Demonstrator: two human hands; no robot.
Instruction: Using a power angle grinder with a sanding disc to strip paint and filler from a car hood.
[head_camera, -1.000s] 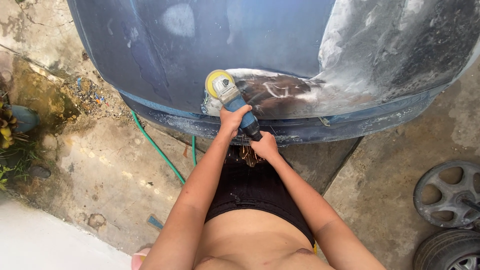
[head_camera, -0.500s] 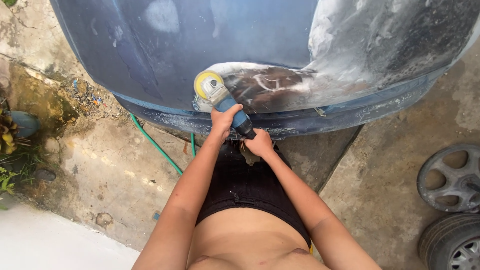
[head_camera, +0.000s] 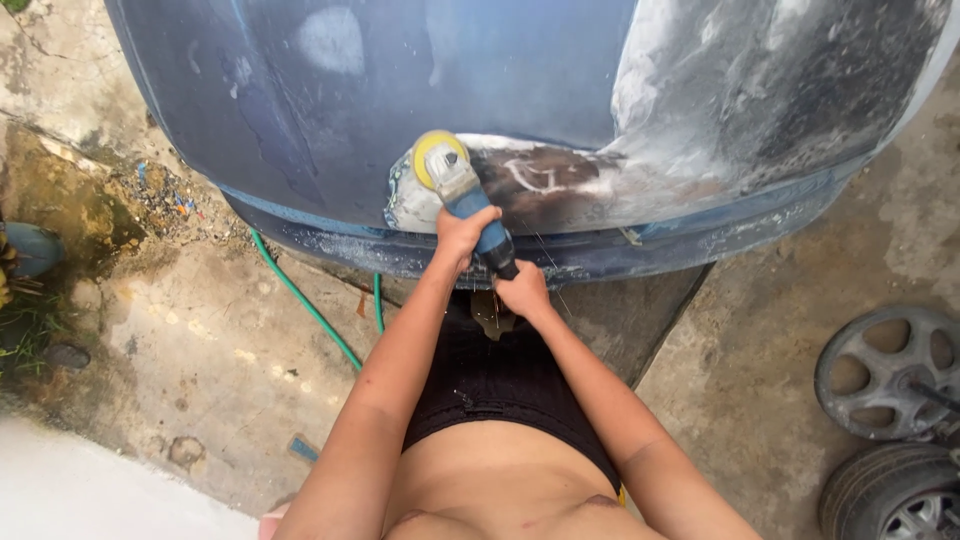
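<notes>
A blue power sander (head_camera: 466, 196) with a round yellow pad rests against a blue car body panel (head_camera: 400, 90). My left hand (head_camera: 462, 235) grips the sander's body near the head. My right hand (head_camera: 523, 290) holds the rear end of its handle. The pad sits at the left edge of a sanded patch (head_camera: 550, 180) of bare dark metal ringed with white filler dust. To the right, a wide greyish-white sanded area (head_camera: 760, 90) covers the panel.
A green hose (head_camera: 305, 305) runs over the stained concrete ground (head_camera: 180, 350) under the panel's lower edge. Two wheels lie at the right: a bare alloy rim (head_camera: 885, 370) and a tyre with rim (head_camera: 895, 495). Plants and debris edge the far left.
The sander and both hands have shifted slightly left along the panel's lower edge, staying on the left rim of the sanded patch.
</notes>
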